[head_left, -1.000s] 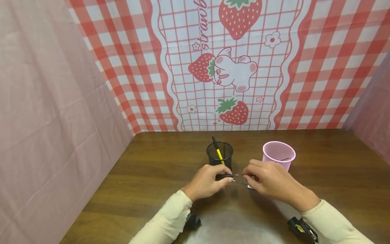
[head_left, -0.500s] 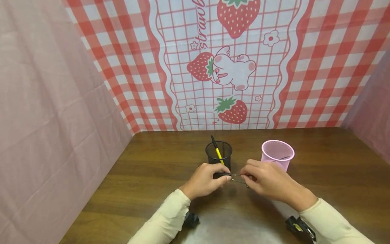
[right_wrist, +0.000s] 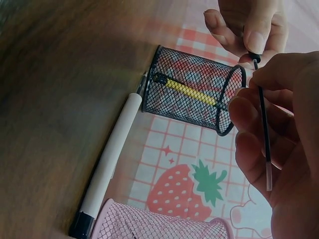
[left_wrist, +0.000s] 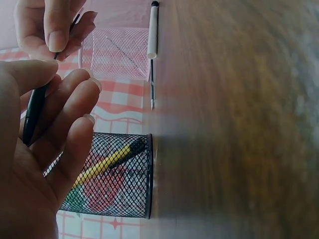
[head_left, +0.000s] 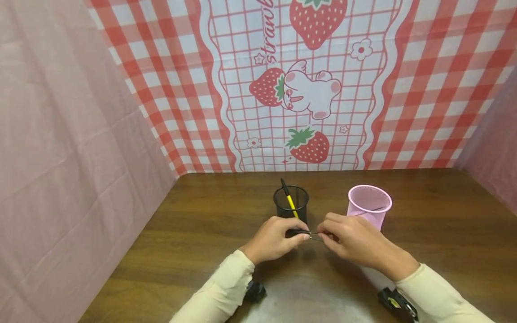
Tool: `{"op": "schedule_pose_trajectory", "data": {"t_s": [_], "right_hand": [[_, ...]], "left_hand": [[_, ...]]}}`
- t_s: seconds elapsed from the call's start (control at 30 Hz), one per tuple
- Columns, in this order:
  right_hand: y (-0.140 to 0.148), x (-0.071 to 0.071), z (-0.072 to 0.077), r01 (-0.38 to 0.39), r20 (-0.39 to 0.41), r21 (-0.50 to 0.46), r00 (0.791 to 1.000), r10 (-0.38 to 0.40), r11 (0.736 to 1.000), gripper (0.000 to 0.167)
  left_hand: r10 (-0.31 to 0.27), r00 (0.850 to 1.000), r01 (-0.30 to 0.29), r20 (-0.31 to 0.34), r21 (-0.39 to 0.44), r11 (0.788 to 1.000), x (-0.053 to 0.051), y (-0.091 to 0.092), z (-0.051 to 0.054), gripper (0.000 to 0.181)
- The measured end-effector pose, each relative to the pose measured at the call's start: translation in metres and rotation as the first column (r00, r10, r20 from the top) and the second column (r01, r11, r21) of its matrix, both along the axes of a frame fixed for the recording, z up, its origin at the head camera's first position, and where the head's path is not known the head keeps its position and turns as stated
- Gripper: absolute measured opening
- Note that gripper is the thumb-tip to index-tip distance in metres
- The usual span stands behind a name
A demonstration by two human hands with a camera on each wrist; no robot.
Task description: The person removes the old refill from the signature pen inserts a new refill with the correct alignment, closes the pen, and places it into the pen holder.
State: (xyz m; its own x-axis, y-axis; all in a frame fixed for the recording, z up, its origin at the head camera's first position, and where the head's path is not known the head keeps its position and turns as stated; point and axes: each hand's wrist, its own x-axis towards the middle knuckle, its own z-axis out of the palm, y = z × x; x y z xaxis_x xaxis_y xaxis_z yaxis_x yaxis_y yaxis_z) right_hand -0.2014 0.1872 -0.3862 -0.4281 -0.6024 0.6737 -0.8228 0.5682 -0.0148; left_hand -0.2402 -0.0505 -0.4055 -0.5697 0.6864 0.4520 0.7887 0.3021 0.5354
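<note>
My left hand [head_left: 272, 240] holds a black tapered pen part [left_wrist: 34, 112] between thumb and fingers. Facing it, my right hand [head_left: 359, 237] pinches a thin dark pen refill [right_wrist: 264, 119] whose rear end is clear. One end of the refill meets the black pen part at my left fingertips; how deep it sits is hidden. Below the hands, a white pen barrel [right_wrist: 112, 149] with a black end lies on the table, a refill tip [left_wrist: 152, 94] sticking out of it. In the head view my right hand hides most of that barrel.
Behind my left hand stands a black mesh cup [head_left: 291, 204] holding a yellow and black pen [head_left: 289, 200]. A pink mesh cup [head_left: 369, 197] with a thin dark stick inside stands behind my right hand. Patterned cloth [head_left: 307, 89] hangs at the table's back.
My right hand has moved slightly left, narrowing the gap between my fingertips. It now covers the white barrel's end that showed earlier. My left hand keeps its hold.
</note>
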Motion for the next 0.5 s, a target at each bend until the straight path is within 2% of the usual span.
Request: {"op": "schedule_pose_trajectory", "data": {"t_s": [0.2,0.3,0.43,0.5], "right_hand": [[0.0005,0.0011,-0.0012,-0.001,-0.001,-0.001,1.0,0.001,1.0,0.013],[0.0011,0.0012,-0.0015,-0.005,0.001,0.0,1.0,0.005,1.0,0.002],[0.0014,0.0004,-0.0009,-0.023,-0.001,0.0,1.0,0.023,1.0,0.009],[0.0007,0.0,-0.0001,-0.036,-0.002,-0.001,0.999,0.036,0.999,0.003]], "left_hand": [[0.004,0.999,-0.004,-0.032,-0.021,1.0,0.0004,0.0016,0.0,0.013],[0.0,0.999,-0.001,-0.039,-0.024,1.0,0.0009,0.0019,0.0,0.014],[0.007,0.998,-0.009,-0.066,-0.026,1.0,0.0006,0.0021,0.0007,0.013],[0.01,0.997,-0.012,-0.079,-0.026,1.0,0.0005,0.0018,0.0012,0.012]]}}
